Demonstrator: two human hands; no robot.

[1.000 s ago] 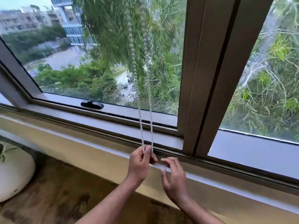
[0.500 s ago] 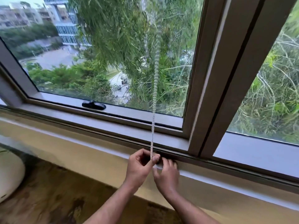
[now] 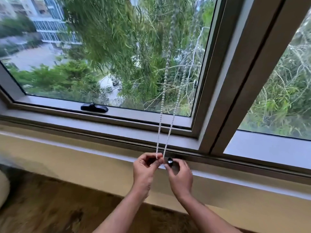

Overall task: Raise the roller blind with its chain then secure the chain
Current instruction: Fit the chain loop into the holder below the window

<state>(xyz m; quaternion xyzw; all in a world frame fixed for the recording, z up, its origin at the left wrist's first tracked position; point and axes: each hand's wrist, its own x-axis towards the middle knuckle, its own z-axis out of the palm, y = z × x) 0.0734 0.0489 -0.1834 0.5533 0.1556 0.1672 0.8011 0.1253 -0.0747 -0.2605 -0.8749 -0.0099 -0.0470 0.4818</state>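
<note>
Pinching the bead chain (image 3: 165, 132) just above the sill, the left hand (image 3: 145, 170) holds its loop beside a small dark hook (image 3: 170, 161) that the right hand (image 3: 180, 178) fingers, blind apparently raised, securing unfinished.

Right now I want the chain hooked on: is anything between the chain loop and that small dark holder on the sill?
Nothing visible. The left hand pinches the chain right beside the holder; the right hand is at the holder.
</note>
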